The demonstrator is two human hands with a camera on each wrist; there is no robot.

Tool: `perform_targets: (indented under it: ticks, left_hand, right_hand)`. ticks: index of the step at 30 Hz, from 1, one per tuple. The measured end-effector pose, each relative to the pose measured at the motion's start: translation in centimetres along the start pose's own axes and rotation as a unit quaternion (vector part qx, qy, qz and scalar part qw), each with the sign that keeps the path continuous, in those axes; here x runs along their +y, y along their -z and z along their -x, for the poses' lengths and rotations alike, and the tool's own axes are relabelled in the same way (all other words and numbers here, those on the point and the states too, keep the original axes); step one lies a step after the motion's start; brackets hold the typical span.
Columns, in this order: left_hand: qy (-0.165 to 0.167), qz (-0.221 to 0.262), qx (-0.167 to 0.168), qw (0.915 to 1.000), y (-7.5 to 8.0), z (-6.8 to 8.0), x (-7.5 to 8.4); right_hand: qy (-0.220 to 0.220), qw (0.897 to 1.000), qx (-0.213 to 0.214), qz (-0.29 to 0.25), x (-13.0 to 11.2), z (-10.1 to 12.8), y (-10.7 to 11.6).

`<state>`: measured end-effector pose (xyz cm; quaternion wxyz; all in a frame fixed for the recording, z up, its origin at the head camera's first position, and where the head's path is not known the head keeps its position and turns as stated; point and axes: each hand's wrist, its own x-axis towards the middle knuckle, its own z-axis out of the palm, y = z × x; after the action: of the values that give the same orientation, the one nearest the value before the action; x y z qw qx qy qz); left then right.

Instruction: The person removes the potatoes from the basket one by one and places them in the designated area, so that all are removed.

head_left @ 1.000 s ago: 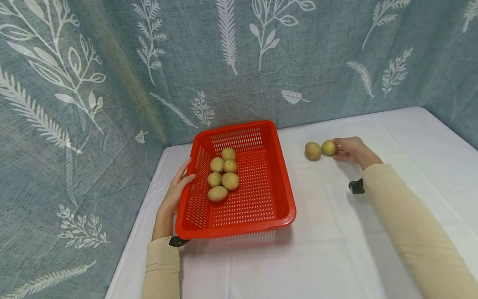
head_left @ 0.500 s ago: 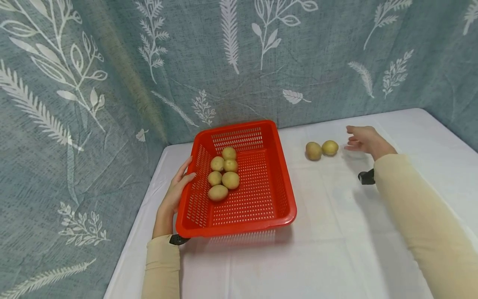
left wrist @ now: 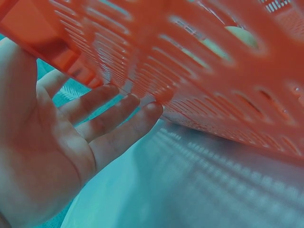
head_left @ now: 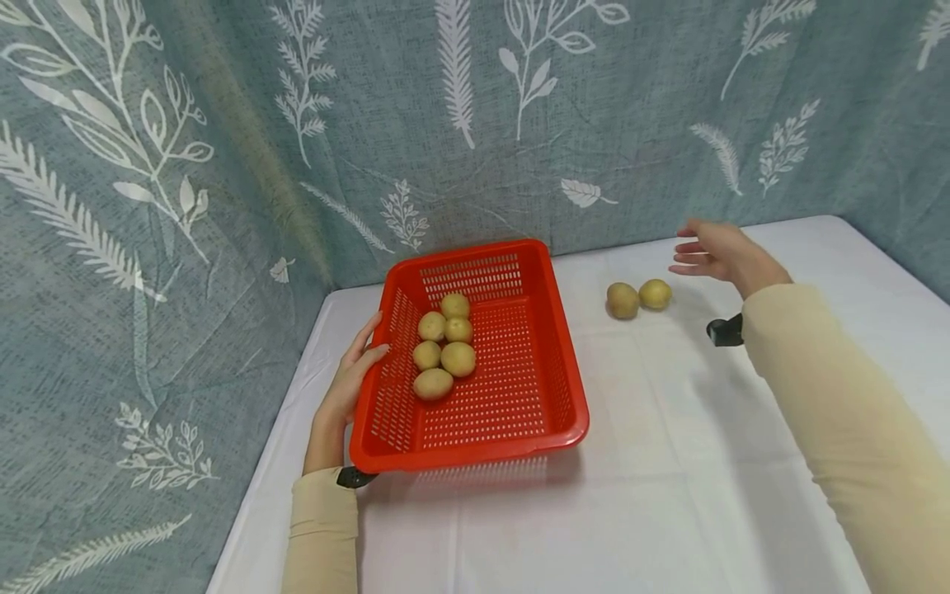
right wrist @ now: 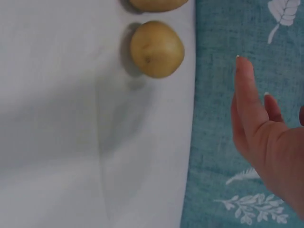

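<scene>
A red perforated plastic basket (head_left: pixel 467 462) stands at the left of the table with several potatoes (head_left: pixel 458 360) grouped along its left half. My left hand (head_left: pixel 347 384) holds the basket's left rim, thumb over the edge; the left wrist view shows the other fingers (left wrist: pixel 128 126) against the outer wall. To the right of the basket, two potatoes lie side by side on the cloth, a browner one (head_left: pixel 623 300) and a yellower one (head_left: pixel 656 294). My right hand (head_left: pixel 723 252) hovers just right of and behind them, fingers extended, holding nothing.
A white cloth (head_left: pixel 631 511) covers the table. Behind and to the left hangs a blue-green curtain (head_left: pixel 482 181) with white leaf prints, close to the table's back edge and the basket's far side.
My right hand has released the yellower potato, drawn away to the right, then risen toward the back edge. The potato stays beside the browner one. My left hand and the basket hold still.
</scene>
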<state>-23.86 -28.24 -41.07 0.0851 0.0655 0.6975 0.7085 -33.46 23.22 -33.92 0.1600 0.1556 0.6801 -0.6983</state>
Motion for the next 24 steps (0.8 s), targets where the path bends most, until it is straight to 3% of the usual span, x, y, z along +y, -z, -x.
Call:
perform_targets:
  ticks: [7,14,24]
  left_hand:
    - [-0.001,0.001,0.001,1.0000,0.0,0.1,-0.2]
    - [-0.004,0.001,0.001,1.0000,0.0,0.1,-0.1]
    - [0.002,0.002,0.004,1.0000,0.1,0.0,0.0]
  right_hand:
    - [-0.006,0.997,-0.015,-0.070,-1.2,0.2,-2.0]
    - [0.006,0.996,-0.008,-0.085,-2.2,0.1,-3.8]
    - [0.020,0.994,-0.042,-0.099,-3.1,0.2,-6.8]
